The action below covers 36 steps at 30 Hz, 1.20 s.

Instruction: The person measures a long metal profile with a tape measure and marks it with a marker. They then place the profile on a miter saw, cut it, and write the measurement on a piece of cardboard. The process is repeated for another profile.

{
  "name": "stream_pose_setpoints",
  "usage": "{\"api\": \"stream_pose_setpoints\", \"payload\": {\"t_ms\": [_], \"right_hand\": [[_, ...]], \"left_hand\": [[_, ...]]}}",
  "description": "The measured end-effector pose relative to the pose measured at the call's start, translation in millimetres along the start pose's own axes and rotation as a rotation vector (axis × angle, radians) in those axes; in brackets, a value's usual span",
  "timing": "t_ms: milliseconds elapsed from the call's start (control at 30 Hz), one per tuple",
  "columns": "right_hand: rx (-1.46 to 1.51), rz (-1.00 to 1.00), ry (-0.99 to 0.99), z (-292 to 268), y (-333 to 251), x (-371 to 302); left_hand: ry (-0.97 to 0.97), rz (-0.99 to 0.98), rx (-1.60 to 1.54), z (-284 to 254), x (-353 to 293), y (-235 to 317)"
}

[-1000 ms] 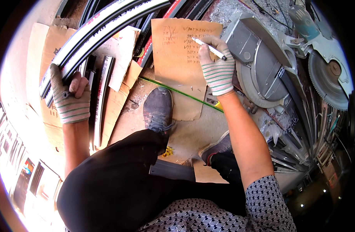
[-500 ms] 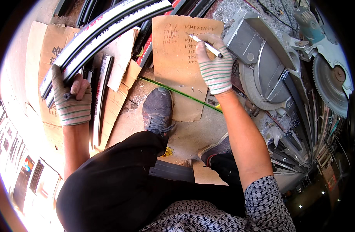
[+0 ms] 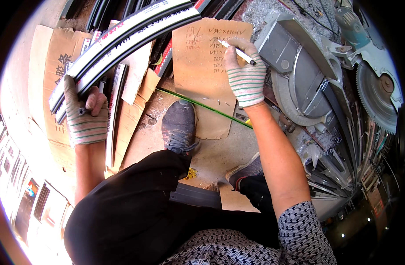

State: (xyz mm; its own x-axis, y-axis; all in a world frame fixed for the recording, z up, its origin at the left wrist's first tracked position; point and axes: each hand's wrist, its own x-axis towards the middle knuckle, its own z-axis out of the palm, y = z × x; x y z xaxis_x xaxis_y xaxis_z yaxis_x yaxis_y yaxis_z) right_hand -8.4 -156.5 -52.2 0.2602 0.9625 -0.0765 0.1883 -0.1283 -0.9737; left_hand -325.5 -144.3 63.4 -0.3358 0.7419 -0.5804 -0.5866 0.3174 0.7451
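Note:
My left hand [image 3: 88, 121], in a striped knit glove, is closed around the near end of long white-and-black profile strips [image 3: 123, 43]. A small dark tube-like piece [image 3: 82, 111] pokes out between its curled fingers; its kind is unclear. In my right hand [image 3: 247, 84], gloved too, is a white marker pen [image 3: 242, 55] with a black end. That pen slants over a brown cardboard sheet [image 3: 191, 86] bearing handwritten lines, its tip close to the upper right rows. Whether the tip touches the cardboard cannot be made out.
On the right stand a grey machine [image 3: 299, 84] and a toothed circular saw blade [image 3: 379, 95], with metal shavings around them. A green strip [image 3: 207, 106] crosses the floor by my shoe [image 3: 179, 123]. Flattened cardboard [image 3: 48, 88] and more dark profiles [image 3: 116, 97] lie at left.
My left hand and the strips have shifted slightly right. The pen in my right hand has moved a little right and down over the cardboard.

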Motion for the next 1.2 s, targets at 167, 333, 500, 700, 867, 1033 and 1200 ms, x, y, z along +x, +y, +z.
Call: {"api": "stream_pose_setpoints", "payload": {"t_ms": [167, 333, 500, 700, 867, 1033, 1200], "right_hand": [[0.052, -0.041, 0.093, -10.5, -18.3, -8.0], [0.198, 0.068, 0.116, -35.5, -51.0, -31.5], [0.122, 0.158, 0.142, -73.1, -47.0, -74.8], [-0.022, 0.369, 0.189, -116.1, -36.9, -130.4], [-0.008, 0.437, 0.26, -128.2, -27.5, -159.7], [0.029, 0.426, 0.183, -118.9, -30.9, -169.7], [0.021, 0.423, 0.141, -105.8, -40.6, -173.7]], "left_hand": [[0.009, -0.014, -0.008, -8.3, 0.8, -2.1], [0.024, -0.044, -0.008, -27.1, 3.6, -7.8], [0.123, 0.006, -0.037, -50.5, 7.7, -4.6], [0.237, 0.076, -0.123, -119.3, 23.4, 9.8], [0.38, 0.064, -0.299, -179.5, 19.3, 16.0], [0.404, 0.005, -0.375, -266.0, 26.1, 23.9], [0.463, -0.062, -0.395, -261.7, 18.2, 12.3]]}}
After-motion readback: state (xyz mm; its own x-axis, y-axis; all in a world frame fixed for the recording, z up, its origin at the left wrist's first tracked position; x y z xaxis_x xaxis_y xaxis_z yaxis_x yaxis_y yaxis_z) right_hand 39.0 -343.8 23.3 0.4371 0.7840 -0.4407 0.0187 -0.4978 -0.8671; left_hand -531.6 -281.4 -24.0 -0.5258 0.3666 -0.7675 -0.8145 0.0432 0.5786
